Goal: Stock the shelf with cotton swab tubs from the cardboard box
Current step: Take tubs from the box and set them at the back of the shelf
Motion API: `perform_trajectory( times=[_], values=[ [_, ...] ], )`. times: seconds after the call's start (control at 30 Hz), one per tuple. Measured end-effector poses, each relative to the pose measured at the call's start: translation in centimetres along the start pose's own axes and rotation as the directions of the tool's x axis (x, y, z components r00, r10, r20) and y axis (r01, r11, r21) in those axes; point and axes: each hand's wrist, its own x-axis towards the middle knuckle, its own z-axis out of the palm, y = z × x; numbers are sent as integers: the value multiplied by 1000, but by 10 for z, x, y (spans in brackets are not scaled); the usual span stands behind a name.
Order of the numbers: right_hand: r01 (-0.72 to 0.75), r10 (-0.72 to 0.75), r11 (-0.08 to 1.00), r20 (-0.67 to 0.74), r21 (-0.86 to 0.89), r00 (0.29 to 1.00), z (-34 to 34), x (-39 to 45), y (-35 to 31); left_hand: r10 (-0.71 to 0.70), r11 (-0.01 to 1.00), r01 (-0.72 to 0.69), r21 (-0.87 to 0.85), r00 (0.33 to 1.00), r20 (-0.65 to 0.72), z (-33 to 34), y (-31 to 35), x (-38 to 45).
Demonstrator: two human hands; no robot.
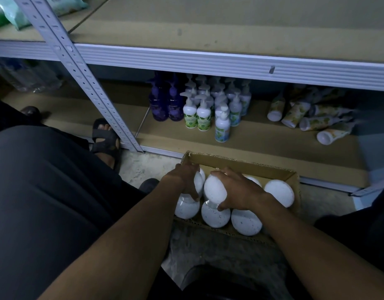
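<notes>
Left hand [184, 179] gripping one tub [198, 182], right hand [238, 191] gripping another tub [214, 189], both over box [293, 178], shelf [208, 24] bare above

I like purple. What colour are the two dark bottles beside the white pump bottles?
Purple: the two dark bottles, in the head view.

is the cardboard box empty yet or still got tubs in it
Still has tubs. The cardboard box shows at least four white tubs resting inside, such as one, while left hand and right hand each grip another.
</notes>
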Motion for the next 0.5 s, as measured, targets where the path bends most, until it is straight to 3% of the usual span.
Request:
perform_trajectory(
  times=[0.5],
  values=[
    [-25, 29, 997, -56, 69, 998, -31, -8, 1, 47, 998, -44, 51, 997, -62, -32, 11, -3]
  ],
)
